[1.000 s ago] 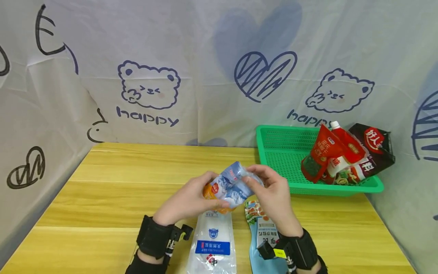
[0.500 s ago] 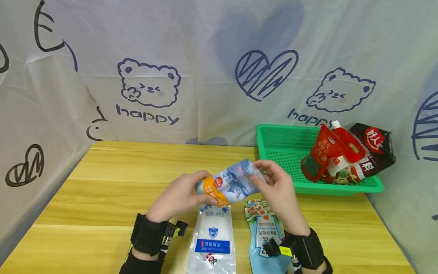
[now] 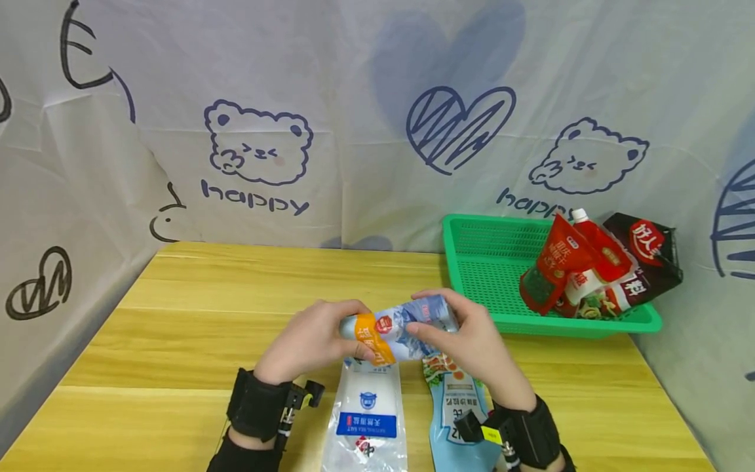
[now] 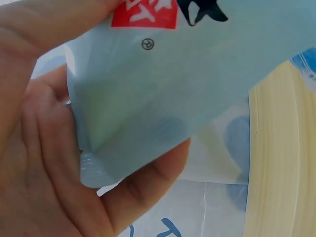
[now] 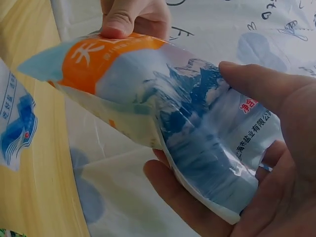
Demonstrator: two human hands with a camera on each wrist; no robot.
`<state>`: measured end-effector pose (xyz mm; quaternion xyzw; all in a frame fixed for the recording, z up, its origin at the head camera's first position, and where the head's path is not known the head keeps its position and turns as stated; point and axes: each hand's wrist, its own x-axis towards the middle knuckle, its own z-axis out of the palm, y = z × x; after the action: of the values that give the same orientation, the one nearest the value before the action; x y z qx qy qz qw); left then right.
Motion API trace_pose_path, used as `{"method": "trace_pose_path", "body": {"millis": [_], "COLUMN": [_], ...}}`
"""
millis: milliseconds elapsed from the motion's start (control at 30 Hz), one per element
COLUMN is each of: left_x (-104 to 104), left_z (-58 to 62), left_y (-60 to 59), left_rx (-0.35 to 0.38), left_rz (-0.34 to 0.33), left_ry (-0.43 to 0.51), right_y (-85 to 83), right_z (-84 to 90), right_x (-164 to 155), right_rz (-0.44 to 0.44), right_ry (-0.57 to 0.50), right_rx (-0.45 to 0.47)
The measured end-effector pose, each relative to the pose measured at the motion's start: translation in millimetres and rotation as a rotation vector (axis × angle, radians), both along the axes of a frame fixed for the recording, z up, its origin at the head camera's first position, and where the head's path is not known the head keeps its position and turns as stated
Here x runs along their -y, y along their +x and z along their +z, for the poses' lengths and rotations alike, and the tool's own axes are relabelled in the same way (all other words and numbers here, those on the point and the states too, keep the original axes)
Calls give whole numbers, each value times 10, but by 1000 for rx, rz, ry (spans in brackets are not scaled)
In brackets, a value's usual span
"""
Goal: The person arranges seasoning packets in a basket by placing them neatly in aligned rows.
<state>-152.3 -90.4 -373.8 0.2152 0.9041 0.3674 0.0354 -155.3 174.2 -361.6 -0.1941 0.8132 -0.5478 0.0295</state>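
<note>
Both hands hold a blue-and-orange salt bag (image 3: 390,330) printed with snowy mountains, lifted above the wooden table. My left hand (image 3: 312,341) grips its left end, thumb in front near the orange band. At the other end, my right hand (image 3: 474,344) pinches the bag between thumb and fingers. The right wrist view shows the mountain side of the bag (image 5: 197,108), creased along its length; the left wrist view shows a pale blue-green face (image 4: 163,84). Below the hands lie a clear-and-white sea salt bag (image 3: 367,393) and a light-blue pouch (image 3: 442,436), partly covered by the right wrist.
A green basket (image 3: 472,326) stands at the back right of the wooden table (image 3: 194,314). Leaning in its right part are a red packet (image 3: 557,259), a white-capped red pouch (image 3: 607,252) and a black packet (image 3: 655,262). A printed cloth (image 3: 360,164) hangs behind.
The salt bag was bunched and folded between the hands; it has been straightened out lengthwise. Its right end has come down, so it lies nearly level, and the right hand has shifted its grip.
</note>
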Motion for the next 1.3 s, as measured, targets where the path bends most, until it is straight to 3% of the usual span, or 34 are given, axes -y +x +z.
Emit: {"method": "trace_pose_path", "body": {"millis": [233,533,633,767,900,1033,1300], "left_x": [-12,-17,-24,-32,-24,-17,-30], "left_z": [29,49,29,0,-11,-9,10], "left_y": [11,-10,-27,-51,-50,-36,-17], "left_rx": [87,13,68,144,108,34,-14], "left_rz": [82,196,192,110,77,109,168], "left_ry": [144,356,478,592,562,522,496], "right_y": [-3,8,26,48,59,51,30], "right_z": [-24,-49,-50,-52,-56,-56,-28], "right_x": [18,34,60,91,109,111,97], "right_rz": [-124,-221,-256,-291,-305,-289,-253], "right_ry": [-56,-212,-289,-385,-423,-411,-364], "right_rx": [-59,-138,-109,-67,-38,-29,13]}}
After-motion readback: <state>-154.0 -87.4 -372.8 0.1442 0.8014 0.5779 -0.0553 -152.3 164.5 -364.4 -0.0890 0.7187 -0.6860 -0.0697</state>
